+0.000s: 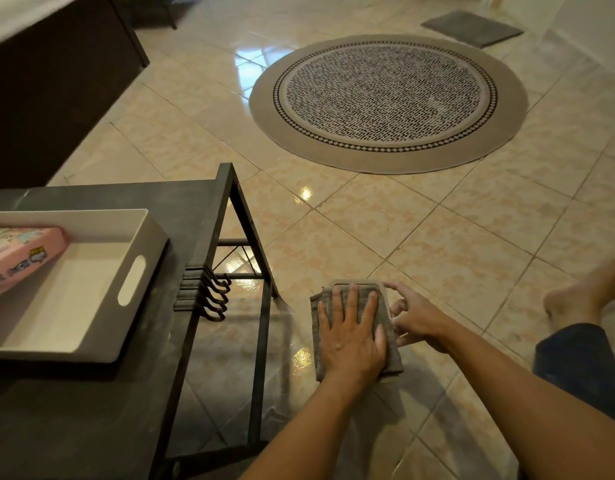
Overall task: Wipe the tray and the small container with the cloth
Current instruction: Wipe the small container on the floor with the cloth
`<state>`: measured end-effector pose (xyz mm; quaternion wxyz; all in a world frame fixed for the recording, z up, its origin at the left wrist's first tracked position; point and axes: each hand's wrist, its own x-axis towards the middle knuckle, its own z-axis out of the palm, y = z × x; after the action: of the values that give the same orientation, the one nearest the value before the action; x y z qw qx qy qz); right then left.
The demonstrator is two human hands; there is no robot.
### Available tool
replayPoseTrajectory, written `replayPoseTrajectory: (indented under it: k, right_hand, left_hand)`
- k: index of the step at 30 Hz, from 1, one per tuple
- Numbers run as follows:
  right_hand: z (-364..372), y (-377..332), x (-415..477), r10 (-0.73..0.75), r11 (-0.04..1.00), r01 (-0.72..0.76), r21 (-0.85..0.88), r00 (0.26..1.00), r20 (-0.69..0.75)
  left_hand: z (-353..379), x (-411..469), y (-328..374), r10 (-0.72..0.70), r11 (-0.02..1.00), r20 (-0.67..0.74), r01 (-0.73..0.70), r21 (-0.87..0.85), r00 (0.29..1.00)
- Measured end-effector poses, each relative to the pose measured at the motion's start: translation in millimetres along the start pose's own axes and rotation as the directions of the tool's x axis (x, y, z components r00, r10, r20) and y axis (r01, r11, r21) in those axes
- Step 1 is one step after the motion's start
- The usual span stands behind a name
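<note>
On the floor tiles lies the small container (356, 282); only its grey-brown rounded rim shows past a folded grey cloth (393, 358) draped over it. My left hand (347, 336) lies flat on the cloth with fingers spread, pressing it down onto the container. My right hand (415, 318) grips the container's right side with bent fingers. The white tray (139, 268), rectangular with a cut-out handle, stands on a dark table at the left, apart from both hands.
A pink printed box (20, 258) lies in the tray. The dark table (191, 209) has metal legs and hooks (209, 296) on its edge. A round patterned rug (389, 102) and a grey mat (472, 28) lie farther off. My bare foot (576, 299) rests at the right.
</note>
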<state>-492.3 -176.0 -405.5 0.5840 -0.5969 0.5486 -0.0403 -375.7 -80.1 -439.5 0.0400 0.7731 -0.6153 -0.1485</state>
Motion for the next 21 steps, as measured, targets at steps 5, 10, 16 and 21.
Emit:
replayPoseTrajectory:
  k: [5, 10, 16, 21]
  right_hand:
    - [0.4, -1.1, -3.5, -0.012, 0.999, 0.012, 0.030, 1.000, 0.013]
    - [-1.5, -1.4, -2.7, -0.007, 1.000, 0.007, 0.028, 1.000, 0.011]
    - [-2.0, -1.9, -2.8, 0.002, 0.999, -0.003, 0.048, 1.000, 0.028]
    - [-1.4, -2.2, -4.2, -0.001, 0.998, -0.001, 0.069, 1.000, 0.026]
  left_hand:
    - [-8.1, 12.4, -3.5, 0.039, 0.999, -0.007, -0.039, 0.007, 0.999]
    - [-6.7, 3.2, -3.7, 0.011, 1.000, 0.007, -0.011, 0.006, 1.000]
    - [-7.6, 12.9, -1.3, 0.012, 1.000, -0.016, -0.012, 0.007, 1.000]
    - [-3.3, 2.3, 9.4, 0.026, 0.999, 0.024, -0.026, 0.020, 0.999]
